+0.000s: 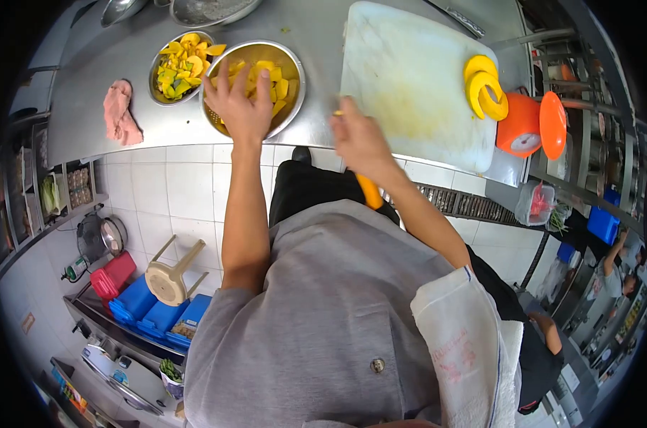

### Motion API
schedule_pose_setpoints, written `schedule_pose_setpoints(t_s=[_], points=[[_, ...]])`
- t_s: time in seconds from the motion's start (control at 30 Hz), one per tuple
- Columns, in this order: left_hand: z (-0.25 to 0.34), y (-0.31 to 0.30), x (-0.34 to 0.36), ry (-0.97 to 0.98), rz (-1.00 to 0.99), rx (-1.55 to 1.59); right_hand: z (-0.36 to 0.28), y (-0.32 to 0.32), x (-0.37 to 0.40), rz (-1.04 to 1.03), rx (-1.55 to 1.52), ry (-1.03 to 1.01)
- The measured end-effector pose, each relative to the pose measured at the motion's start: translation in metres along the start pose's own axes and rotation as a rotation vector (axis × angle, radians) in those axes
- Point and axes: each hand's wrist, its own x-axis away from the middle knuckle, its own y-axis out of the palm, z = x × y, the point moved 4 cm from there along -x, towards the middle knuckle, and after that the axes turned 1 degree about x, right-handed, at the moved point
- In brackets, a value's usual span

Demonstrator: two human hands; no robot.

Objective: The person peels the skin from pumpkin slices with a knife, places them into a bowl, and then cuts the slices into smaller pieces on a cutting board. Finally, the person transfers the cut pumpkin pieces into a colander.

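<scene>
My left hand reaches into a perforated metal colander with its fingers spread over cut yellow pumpkin chunks. Beside the colander, a smaller metal bowl is heaped with pumpkin trimmings, some with green skin. My right hand, slightly blurred, is closed in front of the cutting board's left edge. A bit of yellow shows at its fingers, and a long yellow-orange thing sticks out below the wrist; I cannot tell its kind. Two curved pumpkin slices lie on the white cutting board.
An orange kitchen scale stands right of the board. A pink cloth lies on the left of the steel table. Behind the board is a long thin dark tool. Below stand a beige stool and blue bins. Another person works at far right.
</scene>
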Motion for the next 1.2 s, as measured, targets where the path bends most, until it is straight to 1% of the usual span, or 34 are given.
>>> schedule_pose_setpoints(t_s=[0.03, 0.07, 0.1, 0.13, 0.17, 0.2, 0.23, 0.27, 0.33, 0.37, 0.43, 0.47, 0.5, 0.57, 0.63, 0.67, 0.7, 0.73, 0.77, 0.83, 0.87, 0.93, 1.0, 1.07, 1.2], points=[[0.008, -0.002, 0.001, 0.069, 0.057, 0.036, 0.016, -0.012, 0.002, 0.07, 0.006, 0.003], [0.023, -0.003, 0.003, 0.069, 0.058, 0.082, 0.032, -0.024, 0.006, 0.136, 0.008, 0.007], [0.043, -0.005, 0.006, 0.071, 0.058, 0.128, 0.031, -0.041, 0.014, 0.124, -0.09, 0.156], [0.065, -0.007, 0.009, 0.098, -0.021, 0.185, 0.029, -0.058, 0.026, 0.11, -0.185, 0.304], [0.081, 0.002, 0.017, 0.179, -0.12, 0.328, 0.04, -0.069, 0.034, 0.154, -0.206, 0.296], [0.099, 0.01, 0.023, 0.228, -0.263, 0.422, 0.054, -0.078, 0.042, 0.199, -0.229, 0.288], [0.115, 0.015, 0.032, 0.166, -0.436, 0.434, 0.065, -0.086, 0.052, 0.235, -0.262, 0.312], [0.12, 0.023, 0.038, 0.167, -0.425, 0.419, 0.075, -0.092, 0.061, 0.272, -0.296, 0.336], [0.122, 0.047, 0.054, 0.159, -0.636, 0.308, 0.097, -0.099, 0.078, 0.345, -0.309, 0.332], [0.12, 0.051, 0.055, 0.147, -0.622, 0.302, 0.103, -0.1, 0.084, 0.342, -0.317, 0.32], [0.117, 0.048, 0.045, 0.146, -0.603, 0.315, 0.114, -0.101, 0.099, 0.422, -0.422, 0.374], [0.113, 0.044, 0.039, 0.139, -0.591, 0.338, 0.119, -0.1, 0.105, 0.416, -0.431, 0.366], [0.11, 0.036, 0.029, 0.143, -0.584, 0.326, 0.124, -0.099, 0.11, 0.41, -0.448, 0.407], [0.093, 0.008, 0.004, -0.001, -0.488, 0.323, 0.131, -0.098, 0.116, 0.389, -0.451, 0.501], [0.057, -0.012, -0.023, -0.009, -0.4, 0.31, 0.136, -0.095, 0.118, 0.392, -0.462, 0.461], [0.029, -0.016, -0.035, -0.097, -0.309, 0.322, 0.136, -0.094, 0.118, 0.401, -0.463, 0.428], [0.001, -0.02, -0.052, -0.063, -0.244, 0.191, 0.135, -0.093, 0.117, 0.402, -0.466, 0.426], [-0.035, -0.012, -0.067, -0.139, -0.207, 0.13, 0.134, -0.093, 0.115, 0.399, -0.463, 0.407], [-0.059, -0.009, -0.082, -0.116, -0.211, 0.002, 0.132, -0.092, 0.114, 0.397, -0.46, 0.39], [-0.114, 0.02, -0.106, -0.097, -0.341, -0.159, 0.128, -0.09, 0.11, 0.396, -0.43, 0.394], [-0.124, 0.029, -0.114, -0.094, -0.339, -0.152, 0.126, -0.09, 0.108, 0.391, -0.4, 0.399], [-0.141, 0.054, -0.118, -0.181, -0.662, -0.357, 0.124, -0.088, 0.106, 0.397, -0.371, 0.391], [-0.146, 0.065, -0.119, -0.172, -0.689, -0.404, 0.121, -0.087, 0.107, 0.404, -0.345, 0.388], [-0.147, 0.072, -0.118, -0.208, -0.731, -0.423, 0.115, -0.085, 0.111, 0.405, -0.352, 0.417], [-0.137, 0.049, -0.123, -0.154, -0.73, -0.388, 0.122, -0.08, 0.121, 0.431, -0.318, 0.438]])
